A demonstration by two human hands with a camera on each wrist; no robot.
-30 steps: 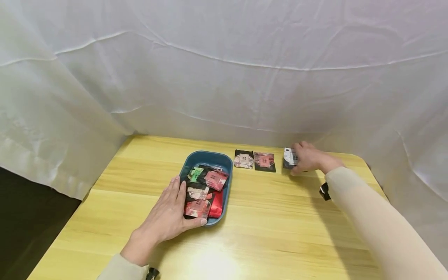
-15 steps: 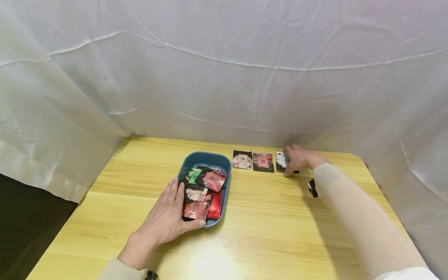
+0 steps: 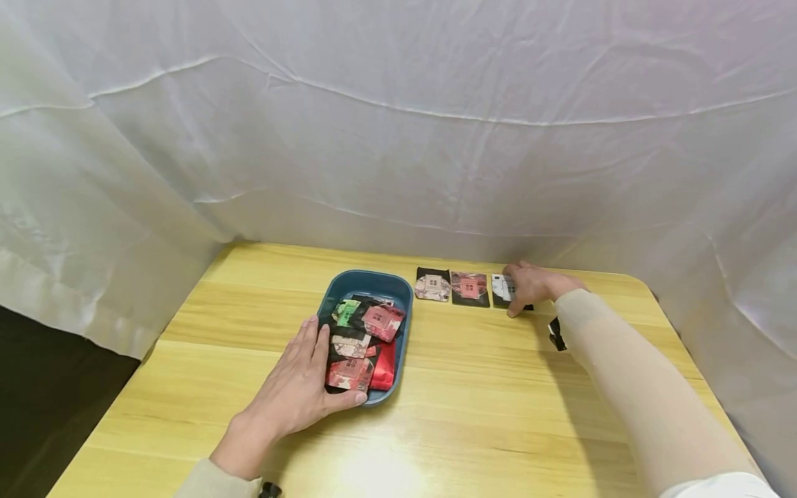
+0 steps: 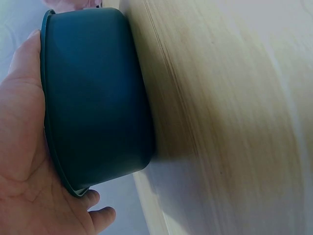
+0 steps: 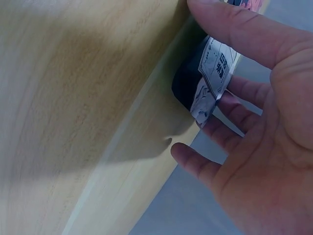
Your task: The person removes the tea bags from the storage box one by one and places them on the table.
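Note:
In the head view my left hand (image 3: 289, 391) lies with straight fingers along the left rim of a blue plastic box (image 3: 367, 280), thumb at its near end. The left wrist view shows the palm against the rim, the box's outer wall (image 4: 98, 93) standing on the table. My right hand (image 3: 537, 282) holds a black-and-white printed sachet (image 3: 501, 288) flat at the table's back, thumb on the near edge and fingers on the far edge. Close up, the right wrist view shows this sachet's silvery label (image 5: 215, 66) between thumb and fingers.
Left of the held sachet lie a red-and-black sachet (image 3: 470, 288) and a beige-and-black sachet (image 3: 432, 284), in one row. Several more sachets, such as a pink one (image 3: 382, 321), are heaped in the box. A pale curtain (image 3: 398, 173) hangs behind the wooden table (image 3: 473, 394).
My right hand has slid the black-and-white sachet to the left, up beside the red-and-black one, mostly before the middle frame. The left hand stays on the box.

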